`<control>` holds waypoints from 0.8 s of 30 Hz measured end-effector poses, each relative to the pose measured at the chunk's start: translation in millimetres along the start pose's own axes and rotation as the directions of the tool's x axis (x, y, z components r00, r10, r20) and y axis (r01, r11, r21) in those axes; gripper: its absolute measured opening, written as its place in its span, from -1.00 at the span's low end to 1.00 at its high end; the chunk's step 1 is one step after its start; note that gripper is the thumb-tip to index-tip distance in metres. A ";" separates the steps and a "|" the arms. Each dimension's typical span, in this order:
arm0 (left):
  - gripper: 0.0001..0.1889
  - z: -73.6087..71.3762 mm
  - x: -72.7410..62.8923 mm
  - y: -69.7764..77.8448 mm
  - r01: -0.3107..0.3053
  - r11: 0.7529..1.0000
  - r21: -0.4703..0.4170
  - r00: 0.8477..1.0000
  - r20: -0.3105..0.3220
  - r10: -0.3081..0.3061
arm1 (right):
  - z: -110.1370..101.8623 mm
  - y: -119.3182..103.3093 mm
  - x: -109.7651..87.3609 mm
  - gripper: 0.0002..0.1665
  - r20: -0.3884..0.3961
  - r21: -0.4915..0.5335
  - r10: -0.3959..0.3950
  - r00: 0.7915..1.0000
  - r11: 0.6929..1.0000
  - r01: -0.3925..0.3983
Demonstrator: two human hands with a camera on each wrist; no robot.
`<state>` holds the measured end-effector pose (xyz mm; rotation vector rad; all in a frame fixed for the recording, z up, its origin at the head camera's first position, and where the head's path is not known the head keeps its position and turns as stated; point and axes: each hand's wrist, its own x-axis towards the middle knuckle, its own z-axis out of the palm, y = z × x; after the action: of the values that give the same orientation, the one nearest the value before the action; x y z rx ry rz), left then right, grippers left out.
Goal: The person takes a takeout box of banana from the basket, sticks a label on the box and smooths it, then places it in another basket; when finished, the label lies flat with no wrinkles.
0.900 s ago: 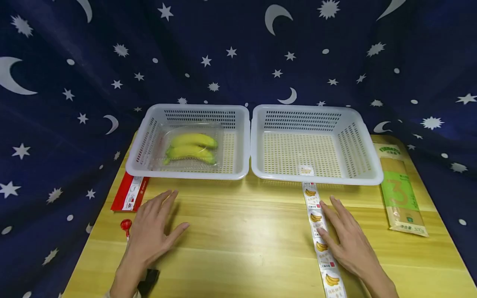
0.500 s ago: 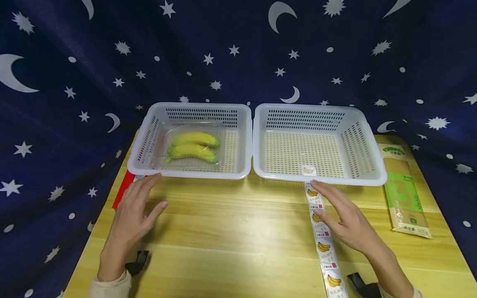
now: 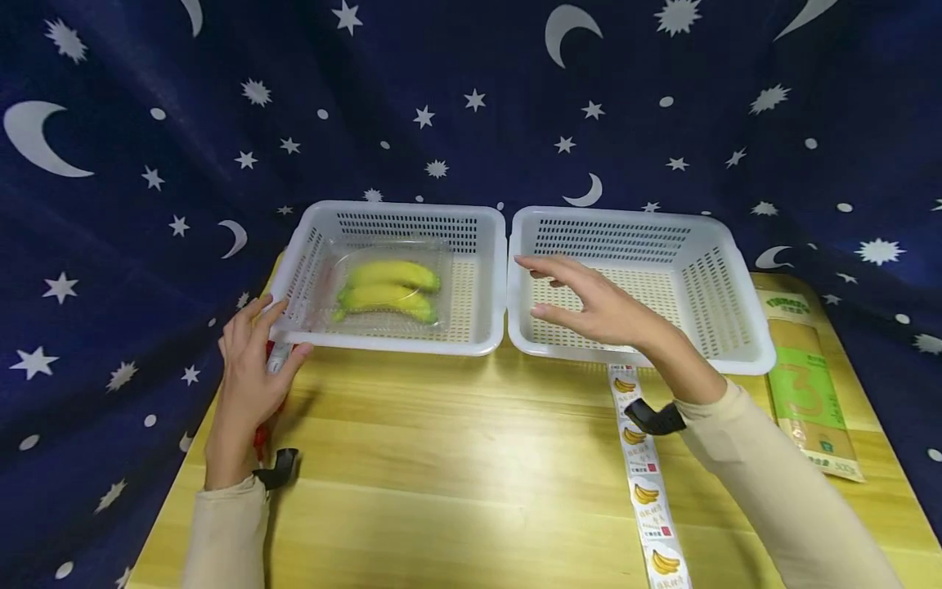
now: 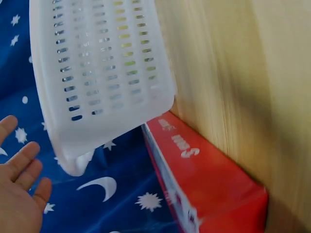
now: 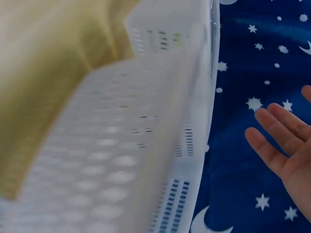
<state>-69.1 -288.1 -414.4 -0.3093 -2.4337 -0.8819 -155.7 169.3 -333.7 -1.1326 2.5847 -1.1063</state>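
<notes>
Lying between left hand and right hand, both relaxed and empty, the banana pack stretches sideways, nearer the left.

Tbl w/ 2 bskts, stickers

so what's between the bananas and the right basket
In the head view: right edge of the clear container, then floor and wall of the left basket.

Two baskets, two hands, two bananas, one sticker strip
</notes>
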 end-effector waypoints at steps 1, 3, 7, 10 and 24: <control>-0.29 0.8 1.9 -2.7 0.019 1.000 -0.014 1.000 0.003 -0.019 | -1.1 2.0 11.5 -0.26 0.020 0.012 0.007 1.000 1.000 -0.008; -0.32 2.4 5.8 -6.8 0.061 0.997 -0.050 0.998 0.006 -0.061 | -2.8 5.9 34.0 -0.25 0.060 0.024 0.016 0.998 1.000 -0.017; -0.32 5.2 12.0 -14.9 0.140 0.986 -0.086 0.990 0.014 -0.139 | -0.8 11.3 74.7 -0.21 0.149 0.050 0.017 0.989 0.998 -0.025; -0.31 7.5 14.4 -21.7 0.192 0.975 -0.108 0.981 0.010 -0.192 | 4.2 12.2 99.5 -0.19 0.229 0.094 0.016 0.973 0.995 -0.038; -0.15 23.6 4.9 -40.2 0.372 0.899 -0.232 0.928 0.082 -0.363 | 42.6 43.6 161.5 -0.10 0.359 0.115 -0.008 0.933 0.993 -0.036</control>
<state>-97.9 -303.2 -448.2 0.0570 -2.4603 -1.3562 -281.6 55.4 -364.9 -1.1615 2.2133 -0.9340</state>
